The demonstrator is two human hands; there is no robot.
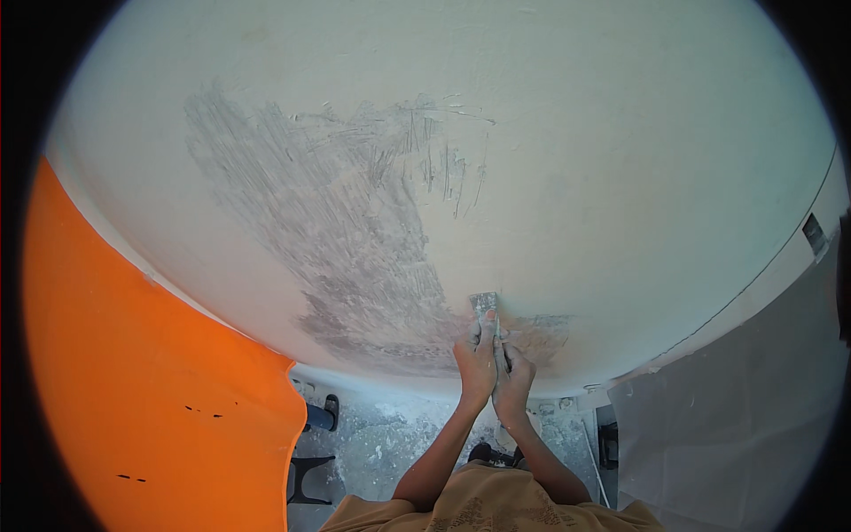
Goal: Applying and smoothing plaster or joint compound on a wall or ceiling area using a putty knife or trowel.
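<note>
Both of my hands are on a scraper (484, 301) with a short, broad blade smeared white. My left hand (476, 362) is closed round it close to the blade, a finger or thumb laid along the metal. Just to the right and slightly lower, my right hand (514, 371) grips the handle, which the fingers mostly hide. The blade's edge lies against a large pale painted wall (620, 177). Left of the blade, a wide grey patch (346, 239) shows where the coating is stripped and scored. A smaller scraped area (545, 335) lies to the right of my hands.
An orange sheet (160, 381) borders the left side, and a grey sheet (736, 426) hangs at the right. White dust and flakes cover the floor (377, 452) below. Another person's shoe (331, 412) and a black stool-like frame (310, 479) show beside the orange sheet.
</note>
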